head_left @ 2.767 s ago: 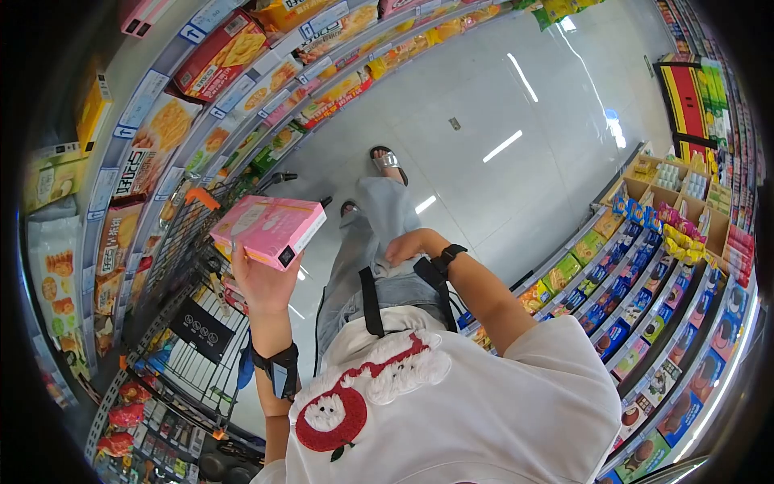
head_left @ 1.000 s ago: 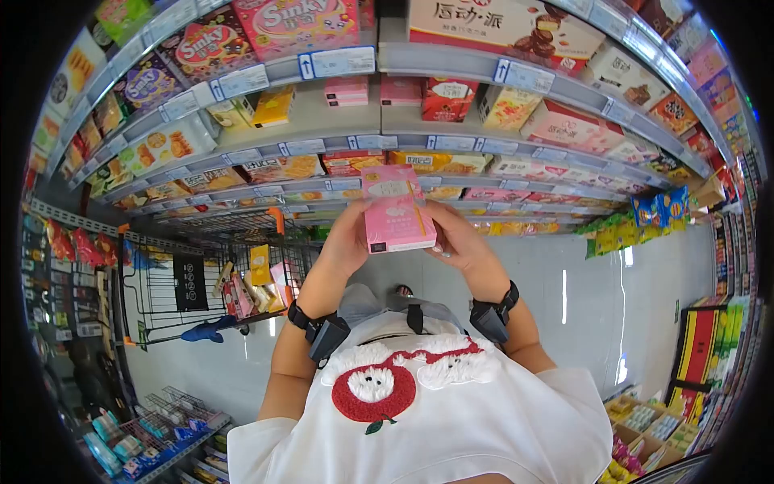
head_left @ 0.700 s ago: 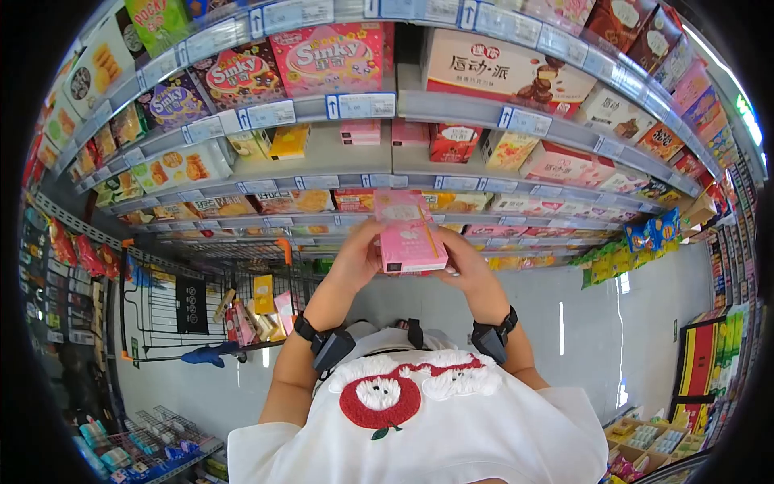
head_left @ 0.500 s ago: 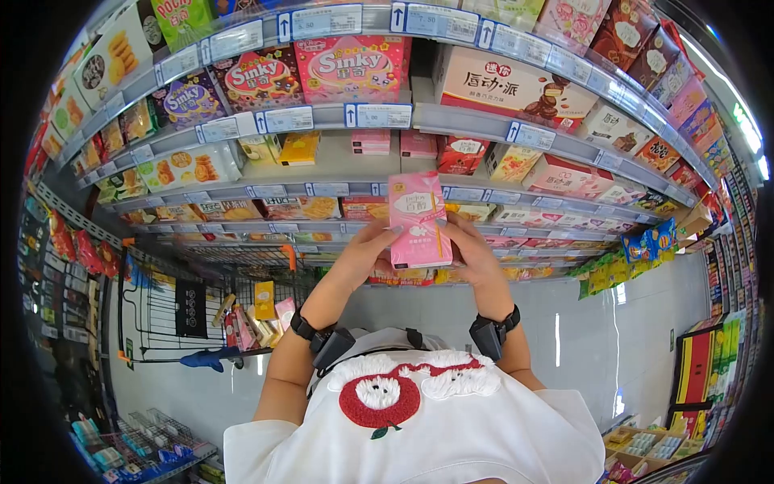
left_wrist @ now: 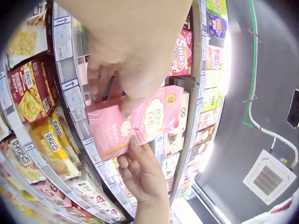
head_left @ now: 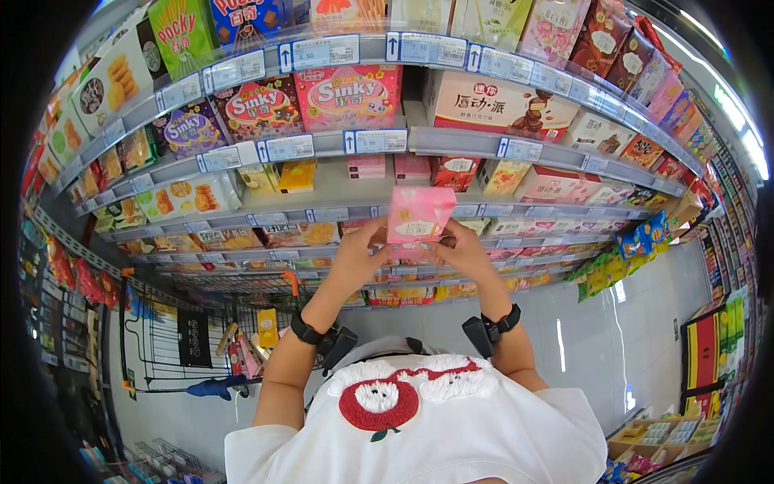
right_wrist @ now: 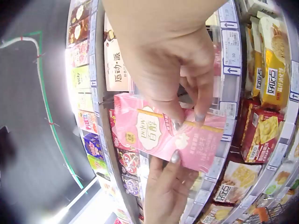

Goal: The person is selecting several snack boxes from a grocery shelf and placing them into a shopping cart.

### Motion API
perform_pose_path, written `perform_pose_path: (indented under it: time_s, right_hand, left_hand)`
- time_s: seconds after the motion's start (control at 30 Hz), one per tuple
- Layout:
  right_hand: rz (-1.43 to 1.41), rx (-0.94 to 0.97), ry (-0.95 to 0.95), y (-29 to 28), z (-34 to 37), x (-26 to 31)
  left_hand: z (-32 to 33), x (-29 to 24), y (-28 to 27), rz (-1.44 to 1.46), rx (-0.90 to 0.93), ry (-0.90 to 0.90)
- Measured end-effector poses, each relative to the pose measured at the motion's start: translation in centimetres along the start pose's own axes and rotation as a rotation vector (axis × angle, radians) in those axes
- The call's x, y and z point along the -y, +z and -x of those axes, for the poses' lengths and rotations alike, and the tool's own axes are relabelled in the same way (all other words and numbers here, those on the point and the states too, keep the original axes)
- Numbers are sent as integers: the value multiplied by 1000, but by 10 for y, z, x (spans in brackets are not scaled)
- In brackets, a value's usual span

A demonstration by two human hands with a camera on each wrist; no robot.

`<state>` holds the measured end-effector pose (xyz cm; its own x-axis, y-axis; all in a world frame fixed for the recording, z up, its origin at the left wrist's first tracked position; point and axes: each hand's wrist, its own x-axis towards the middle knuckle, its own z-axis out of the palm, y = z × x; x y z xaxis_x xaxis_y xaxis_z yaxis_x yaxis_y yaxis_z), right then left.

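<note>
A pink box [head_left: 421, 214] with white Chinese lettering is held up before the snack shelves, its top end tipped towards the shelf. My left hand [head_left: 361, 252] pinches its left edge, thumb on the front face. On the opposite edge, my right hand [head_left: 472, 250] grips with its thumb and fingers. Seen from the left wrist, the box [left_wrist: 156, 116] shows an oval label, and both thumbs press near its lower half. The right wrist view has the same box [right_wrist: 140, 126] between the two hands, its wrapper shiny.
Shelves ahead carry snack boxes, among them a pink Sinky box [head_left: 349, 97] and a large white-and-red box [head_left: 492, 101]. Similar small pink boxes [head_left: 367, 167] lie one tier lower. A wire shopping cart with a black panel [head_left: 194, 339] stands at left, holding a yellow box [head_left: 268, 327].
Earlier my left hand alone held the box beside the cart; the right hung at the thigh. I have turned to face the shelves, both hands grip it, and its front has tilted away lately.
</note>
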<state>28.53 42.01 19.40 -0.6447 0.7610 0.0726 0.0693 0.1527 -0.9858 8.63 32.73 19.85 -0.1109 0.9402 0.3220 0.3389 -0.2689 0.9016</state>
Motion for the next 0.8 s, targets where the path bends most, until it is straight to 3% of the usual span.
perform_pose_path:
  time_s: [0.1,0.13,0.2,0.3,0.37,0.5,0.7,0.8]
  right_hand:
    - [106,-93,-278,-1,-16,-16]
    - [164,-127,-389,-2,-20,-21]
    - [201,-174,-284,-3,-26,-28]
    - [155,-182,-116,-4,-28,-22]
    - [185,-136,43,-10,-30,-23]
    - [7,-69,115,-16,-43,-37]
    - [-208,-49,257,-18,-50,-22]
    - [-348,-5,199,-17,-55,-16]
  left_hand:
    - [-15,11,-3,-405,-116,289]
    - [-19,10,-3,-401,-122,285]
    - [-27,5,-3,-395,-134,279]
    - [-32,3,-2,-174,28,-85]
    - [-38,54,6,79,80,-158]
    - [-46,68,11,333,116,-402]
    - [-63,73,3,505,128,-405]
    - [-71,71,2,529,1,-478]
